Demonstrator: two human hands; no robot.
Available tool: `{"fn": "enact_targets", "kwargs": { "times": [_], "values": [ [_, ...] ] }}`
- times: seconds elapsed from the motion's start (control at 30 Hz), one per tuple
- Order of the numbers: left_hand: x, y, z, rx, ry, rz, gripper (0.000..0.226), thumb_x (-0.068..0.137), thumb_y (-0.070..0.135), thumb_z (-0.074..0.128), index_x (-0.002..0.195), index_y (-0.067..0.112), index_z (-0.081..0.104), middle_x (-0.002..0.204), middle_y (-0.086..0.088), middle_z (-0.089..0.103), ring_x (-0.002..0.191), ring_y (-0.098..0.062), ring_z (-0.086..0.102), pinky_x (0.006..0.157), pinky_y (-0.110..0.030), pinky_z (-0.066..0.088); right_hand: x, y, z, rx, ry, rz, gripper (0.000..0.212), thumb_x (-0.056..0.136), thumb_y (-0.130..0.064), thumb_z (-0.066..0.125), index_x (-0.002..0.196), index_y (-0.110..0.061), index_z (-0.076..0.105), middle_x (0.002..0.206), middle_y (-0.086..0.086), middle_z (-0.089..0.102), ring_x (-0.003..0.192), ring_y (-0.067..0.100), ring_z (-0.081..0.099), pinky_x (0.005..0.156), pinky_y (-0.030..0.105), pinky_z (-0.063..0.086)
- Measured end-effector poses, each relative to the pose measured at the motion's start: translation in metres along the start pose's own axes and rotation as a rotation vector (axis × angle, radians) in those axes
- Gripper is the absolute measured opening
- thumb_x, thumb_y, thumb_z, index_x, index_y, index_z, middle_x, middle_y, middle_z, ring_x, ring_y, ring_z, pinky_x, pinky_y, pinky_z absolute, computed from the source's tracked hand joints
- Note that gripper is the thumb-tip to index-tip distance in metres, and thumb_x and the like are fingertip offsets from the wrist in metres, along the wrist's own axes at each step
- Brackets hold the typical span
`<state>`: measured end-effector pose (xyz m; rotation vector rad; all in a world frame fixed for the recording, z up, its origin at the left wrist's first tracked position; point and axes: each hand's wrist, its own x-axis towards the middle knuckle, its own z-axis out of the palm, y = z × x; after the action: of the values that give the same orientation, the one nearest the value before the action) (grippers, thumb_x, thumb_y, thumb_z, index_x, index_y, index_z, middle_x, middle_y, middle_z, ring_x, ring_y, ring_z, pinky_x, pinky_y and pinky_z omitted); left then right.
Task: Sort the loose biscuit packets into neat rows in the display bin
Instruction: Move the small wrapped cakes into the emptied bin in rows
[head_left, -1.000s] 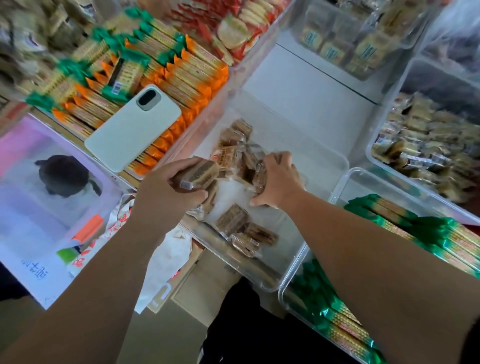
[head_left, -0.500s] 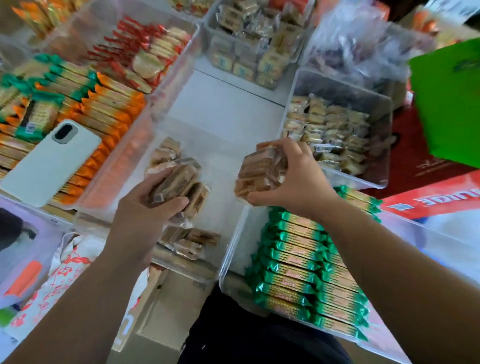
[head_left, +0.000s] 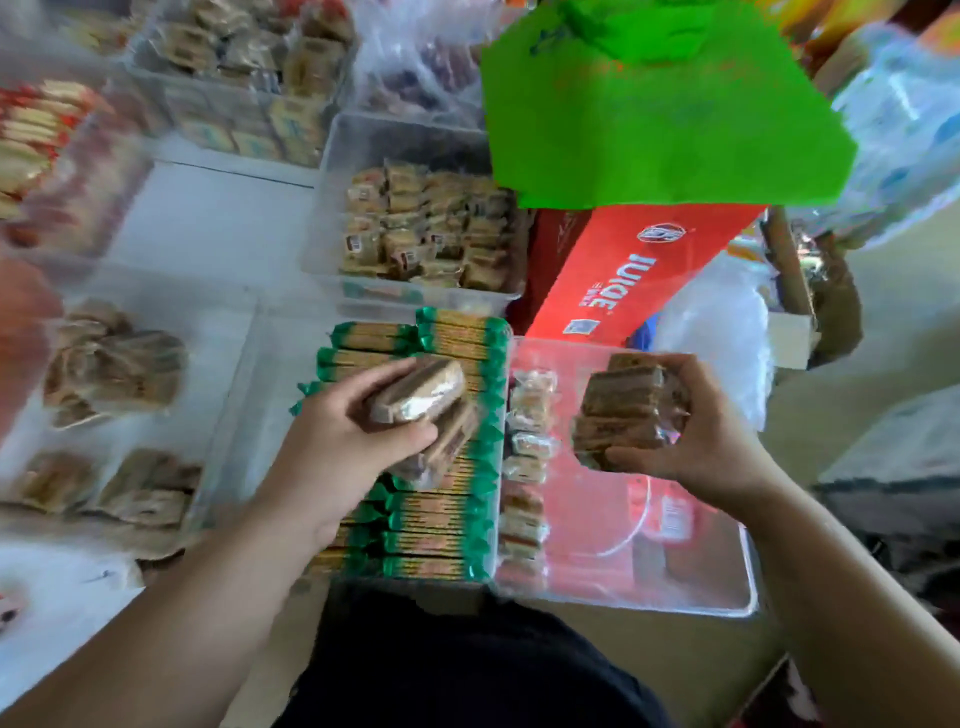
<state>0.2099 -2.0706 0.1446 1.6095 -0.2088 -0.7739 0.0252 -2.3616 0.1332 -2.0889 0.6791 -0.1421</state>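
In the head view, the left hand (head_left: 353, 447) is near the centre. Its fingers curl around two or three brown biscuit packets (head_left: 418, 400), and it holds them above the rows of green-ended packets (head_left: 441, 519). At 3 o'clock from it, the right hand (head_left: 711, 447) grips a stack of brown packets (head_left: 626, 410) between the thumb and curled fingers, over the clear bin (head_left: 748, 577). A column of small packets (head_left: 524, 467) lies along the left wall of this bin. At 9 o'clock, a second bin (head_left: 208, 322) contains loose brown packets (head_left: 114, 374), which are blurred. At 12 o'clock, tan packets (head_left: 426, 234) fill a far bin (head_left: 332, 156). At 1 o'clock are a green bag (head_left: 660, 104) and a red carton (head_left: 613, 280).
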Motion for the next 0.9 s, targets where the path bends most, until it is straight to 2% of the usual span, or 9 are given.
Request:
{"fn": "enact_targets", "kwargs": {
  "times": [0.07,0.13,0.23,0.33,0.5,0.63,0.7,0.8,0.9],
  "values": [
    [-0.005,-0.006,0.03,0.047,0.03,-0.013,0.062,0.075,-0.004,0.084,0.116,0.041,0.072,0.109,0.014,0.077,0.1,-0.007,0.073,0.077,-0.023,0.059,-0.006,0.032,-0.008,-0.163,-0.07,0.07,0.098,0.033,-0.056,0.09,0.122,-0.039,0.055,0.118,-0.004,0.049,0.1,0.013,0.063,0.092,0.045,0.055],
    [-0.008,-0.014,0.055,0.146,0.075,-0.021,0.065,0.073,-0.001,0.086,0.12,0.041,0.072,0.108,0.012,0.077,0.097,-0.007,0.074,0.079,-0.025,0.058,-0.007,0.054,-0.005,-0.271,-0.197,0.104,0.097,0.033,-0.058,0.083,0.122,-0.032,0.055,0.114,-0.002,0.043,0.098,0.012,0.056,0.095,0.039,0.053],
    [-0.012,-0.022,0.083,0.244,0.124,-0.067,0.071,0.071,0.002,0.089,0.126,0.043,0.069,0.111,0.013,0.074,0.097,-0.008,0.073,0.077,-0.024,0.059,0.002,0.083,0.015,-0.445,-0.398,0.111,0.093,0.041,-0.05,0.09,0.121,-0.026,0.051,0.116,0.002,0.04,0.1,0.02,0.052,0.094,0.03,0.048],
    [-0.015,-0.023,0.102,0.262,0.159,-0.093,0.074,0.071,-0.001,0.088,0.127,0.044,0.067,0.114,0.014,0.071,0.099,-0.007,0.071,0.077,-0.024,0.061,0.013,0.104,0.037,-0.575,-0.494,0.069,0.098,0.047,-0.043,0.096,0.129,-0.029,0.044,0.128,0.004,0.035,0.113,0.028,0.052,0.1,0.042,0.052],
    [-0.026,-0.024,0.109,0.258,0.17,-0.118,0.073,0.073,-0.004,0.085,0.127,0.041,0.067,0.11,0.017,0.07,0.09,0.003,0.071,0.071,-0.021,0.06,0.021,0.126,0.048,-0.709,-0.383,0.054,0.114,0.066,-0.043,0.09,0.153,-0.035,0.017,0.145,0.007,0.029,0.13,0.035,0.045,0.103,0.046,0.05],
    [-0.032,-0.034,0.104,0.224,0.191,-0.124,0.072,0.074,-0.005,0.084,0.129,0.039,0.068,0.113,0.014,0.071,0.094,0.001,0.071,0.073,-0.022,0.061,0.017,0.135,0.048,-0.719,-0.277,0.121,0.125,0.07,-0.055,0.083,0.157,-0.04,-0.006,0.156,0.012,0.018,0.143,0.04,0.03,0.106,0.053,0.045],
    [-0.033,-0.039,0.102,0.229,0.195,-0.123,0.072,0.073,-0.005,0.085,0.126,0.042,0.068,0.115,0.012,0.072,0.098,-0.003,0.072,0.077,-0.028,0.062,0.012,0.133,0.046,-0.755,-0.212,0.081,0.123,0.068,-0.064,0.08,0.157,-0.039,-0.001,0.16,0.013,0.014,0.146,0.039,0.022,0.113,0.054,0.038],
    [-0.034,-0.044,0.099,0.227,0.198,-0.132,0.072,0.073,-0.005,0.085,0.123,0.044,0.069,0.115,0.013,0.073,0.102,-0.007,0.072,0.082,-0.034,0.062,0.001,0.12,0.052,-0.732,-0.16,-0.149,0.089,0.073,-0.069,0.069,0.148,-0.033,0.037,0.148,0.006,0.038,0.134,0.031,0.038,0.109,0.054,0.041],
    [-0.03,-0.046,0.094,0.215,0.222,-0.139,0.071,0.073,-0.004,0.085,0.122,0.046,0.07,0.114,0.011,0.073,0.101,-0.01,0.073,0.083,-0.036,0.062,-0.007,0.084,0.059,-0.206,-0.314,-0.231,0.072,0.077,-0.072,0.067,0.136,-0.034,0.052,0.128,-0.006,0.055,0.112,0.012,0.059,0.096,0.042,0.054]
  ]
}}
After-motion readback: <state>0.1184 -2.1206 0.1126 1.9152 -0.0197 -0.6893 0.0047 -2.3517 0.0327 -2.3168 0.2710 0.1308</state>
